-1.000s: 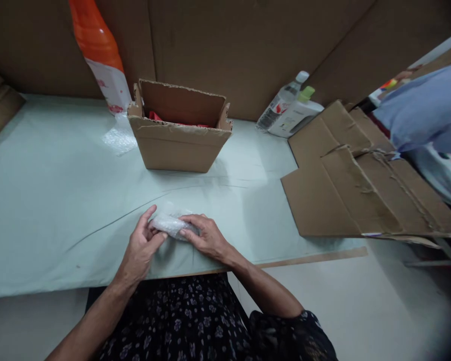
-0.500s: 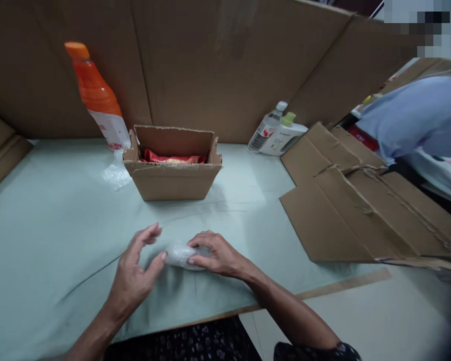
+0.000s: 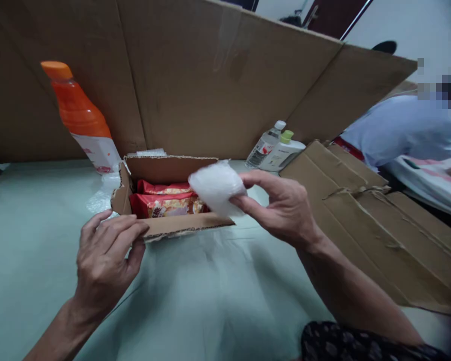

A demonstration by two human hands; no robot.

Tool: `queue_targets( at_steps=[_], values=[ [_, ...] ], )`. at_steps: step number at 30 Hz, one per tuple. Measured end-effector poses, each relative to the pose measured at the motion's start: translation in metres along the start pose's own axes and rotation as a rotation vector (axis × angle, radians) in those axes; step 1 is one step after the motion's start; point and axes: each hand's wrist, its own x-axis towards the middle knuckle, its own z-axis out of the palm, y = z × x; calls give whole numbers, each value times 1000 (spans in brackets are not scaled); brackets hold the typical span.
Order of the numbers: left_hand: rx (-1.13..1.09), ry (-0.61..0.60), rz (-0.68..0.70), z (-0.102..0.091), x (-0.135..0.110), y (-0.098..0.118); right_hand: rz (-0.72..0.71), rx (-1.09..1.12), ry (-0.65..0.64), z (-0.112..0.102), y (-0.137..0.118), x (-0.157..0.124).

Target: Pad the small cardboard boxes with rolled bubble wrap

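A whitish bubble-wrapped bundle is pinched between the thumb and fingers of my right hand. It hangs over the right end of a small open cardboard box; what the wrap encloses is hidden. Inside the box lie red snack packets with printed fronts. My left hand grips the front left edge of the box, thumb below the flap and fingers over it. The box is tilted, its opening facing me.
An orange drink bottle leans on the cardboard wall, with bubble wrap near its base. A clear bottle and a white bottle lean at the back. Flattened cardboard lies right, with a person beyond.
My right hand has lifted the bundle off the table to the box. My left hand has moved from beside the bundle onto the box's front edge, and the box has tipped toward me.
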Motion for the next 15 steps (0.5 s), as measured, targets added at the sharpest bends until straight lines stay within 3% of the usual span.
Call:
queue_targets(
  at_steps=[6, 8, 12, 15],
  values=[
    [-46, -27, -2, -1, -5, 1, -107, -12, -126, 19, 4, 51],
    [-55, -20, -12, 0, -6, 0, -137, -36, -280, 32, 7, 58],
    [-85, -21, -24, 2, -9, -1, -173, -176, -757, 63, 12, 66],
    [-97, -29, -34, 2, -9, 0, -188, -315, -960, 79, 8, 72]
  ],
)
